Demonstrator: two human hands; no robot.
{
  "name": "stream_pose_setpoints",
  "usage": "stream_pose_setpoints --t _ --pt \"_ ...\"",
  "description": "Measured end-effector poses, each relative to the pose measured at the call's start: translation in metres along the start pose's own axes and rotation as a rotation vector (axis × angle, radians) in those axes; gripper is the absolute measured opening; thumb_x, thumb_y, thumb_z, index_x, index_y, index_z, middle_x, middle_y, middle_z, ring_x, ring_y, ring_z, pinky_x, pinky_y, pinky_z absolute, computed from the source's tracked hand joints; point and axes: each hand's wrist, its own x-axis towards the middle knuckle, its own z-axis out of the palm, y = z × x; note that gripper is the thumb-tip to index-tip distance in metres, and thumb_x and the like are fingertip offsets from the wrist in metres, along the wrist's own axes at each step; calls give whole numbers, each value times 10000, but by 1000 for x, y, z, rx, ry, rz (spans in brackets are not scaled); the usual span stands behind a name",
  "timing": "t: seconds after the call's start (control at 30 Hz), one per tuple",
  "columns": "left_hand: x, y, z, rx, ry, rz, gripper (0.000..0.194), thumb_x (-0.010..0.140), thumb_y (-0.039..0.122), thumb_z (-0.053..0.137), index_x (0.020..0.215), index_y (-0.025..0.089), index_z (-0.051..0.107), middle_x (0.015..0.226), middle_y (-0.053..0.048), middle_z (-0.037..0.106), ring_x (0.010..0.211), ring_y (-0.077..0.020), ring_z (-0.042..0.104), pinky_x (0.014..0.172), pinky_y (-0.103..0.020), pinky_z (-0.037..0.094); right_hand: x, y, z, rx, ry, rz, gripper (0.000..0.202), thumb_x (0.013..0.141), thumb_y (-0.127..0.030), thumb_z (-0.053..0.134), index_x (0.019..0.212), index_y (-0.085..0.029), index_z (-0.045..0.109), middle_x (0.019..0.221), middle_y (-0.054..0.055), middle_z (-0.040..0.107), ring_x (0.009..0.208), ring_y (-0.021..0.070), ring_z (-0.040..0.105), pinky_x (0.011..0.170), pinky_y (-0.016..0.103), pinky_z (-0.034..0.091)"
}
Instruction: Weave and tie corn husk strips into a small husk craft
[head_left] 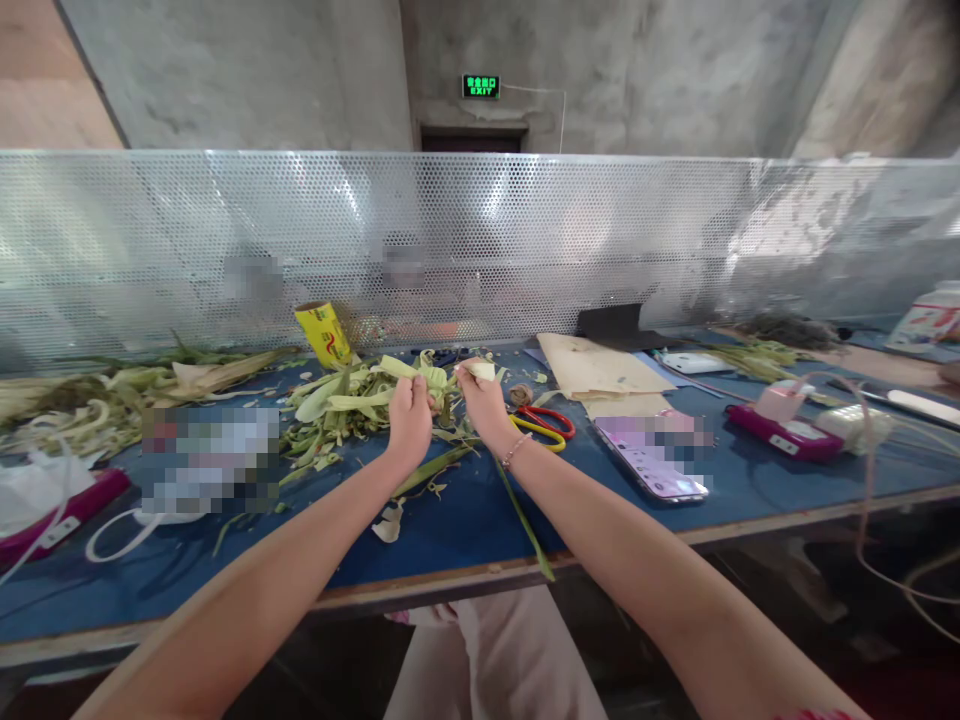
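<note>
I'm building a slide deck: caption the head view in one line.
Left hand and right hand holding pale plant strips above a blue table strewn with leafy scraps.

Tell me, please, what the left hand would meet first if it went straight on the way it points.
Probably the green leaf strips just beyond the left hand, though depth is unclear.
</note>
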Motion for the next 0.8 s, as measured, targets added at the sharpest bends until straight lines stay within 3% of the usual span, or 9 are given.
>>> stream_pose_setpoints --t 0.1,0.2,0.27,0.33,0.43,0.53,0.67,0.8 --pt "6 -1 2 -312 -107 -251 292 783 260 453 545 174 307 424 77 290 340 -34 280 378 -174 223 0 0 -10 -128 -80 -234 188 813 -325 352 759 -192 473 695 2 488 623 113 436 641 238 367" --pt "11 4 -4 -491 -284 -464 237 759 216 456 544 152 378 407 66 338 299 -16 233 344 -166 193 1 2 -19 -189 -196 -342 136 795 -289 391 748 -198 481 723 23 518 674 135 471 697 269 374" --pt "14 9 -10 -550 -375 -554 165 729 195 452 578 128 470 437 23 439 325 -36 338 355 -173 263 3 3 -19 -109 -152 -254 110 786 -292 416 754 -202 472 698 9 501 641 125 466 674 266 376" --pt "17 12 -15 -565 -449 -609 132 674 147 441 665 97 562 535 -43 554 448 -86 498 441 -200 382 5 3 -15 92 -27 -23 130 789 -324 413 746 -204 442 642 -19 458 561 101 434 588 242 365" --pt "21 7 -18 -505 -438 -484 260 577 72 478 789 108 624 686 -47 632 574 -101 561 565 -223 443 8 3 -8 479 46 368 168 765 -353 440 704 -204 392 563 -53 410 447 70 366 452 204 285" --pt "21 -5 -15 -336 -445 -346 289 505 37 598 777 124 647 734 -27 648 645 -97 565 629 -208 439 9 2 -6 646 17 506 196 717 -356 507 694 -198 394 519 -67 425 394 50 294 409 194 215" --pt "15 -9 -10 -275 -507 -334 191 537 206 690 703 124 641 615 -20 616 562 -95 531 556 -214 417 8 3 -7 527 -6 476 212 683 -371 526 682 -189 416 515 -72 423 422 55 306 435 200 239" --pt "11 -3 -8 -353 -476 -364 170 610 273 643 685 125 606 583 -20 597 534 -93 534 549 -225 427 8 3 -10 167 -62 162 122 692 -291 500 688 -175 463 605 -45 468 580 87 432 583 222 345"
